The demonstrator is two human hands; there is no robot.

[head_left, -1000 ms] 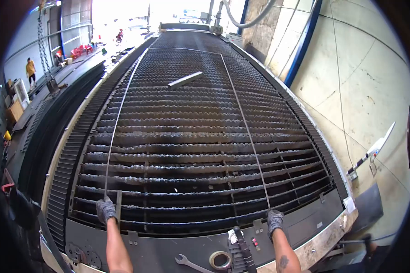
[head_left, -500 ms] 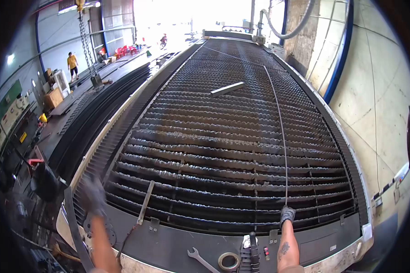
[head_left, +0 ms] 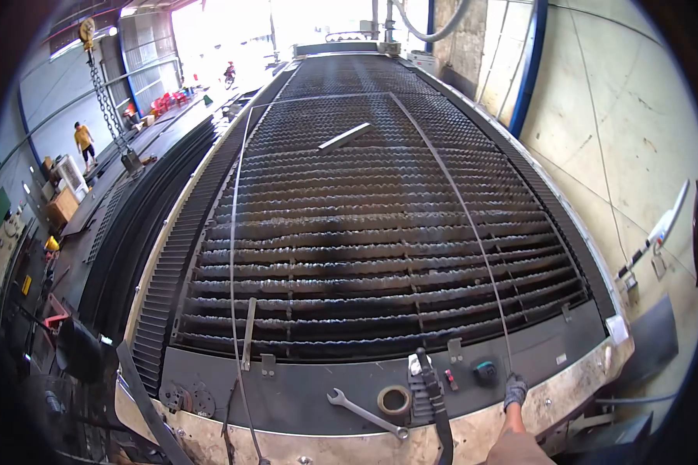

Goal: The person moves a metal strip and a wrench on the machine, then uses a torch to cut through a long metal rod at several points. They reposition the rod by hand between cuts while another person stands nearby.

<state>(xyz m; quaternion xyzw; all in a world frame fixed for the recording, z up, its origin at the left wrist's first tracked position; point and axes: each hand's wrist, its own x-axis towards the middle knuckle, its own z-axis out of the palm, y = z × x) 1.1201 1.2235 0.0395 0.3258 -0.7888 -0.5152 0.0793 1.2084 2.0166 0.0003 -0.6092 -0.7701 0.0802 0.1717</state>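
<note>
Our gloved right hand (head_left: 514, 390) has its fingers closed around the near end of a thin metal strip (head_left: 473, 232), at the near right edge of the slatted cutting bed (head_left: 364, 232). The strip runs far up the bed, crosses, and returns down the left. Our left hand is out of view. A wrench (head_left: 364, 413) and tape roll (head_left: 394, 400) lie nearby.
</note>
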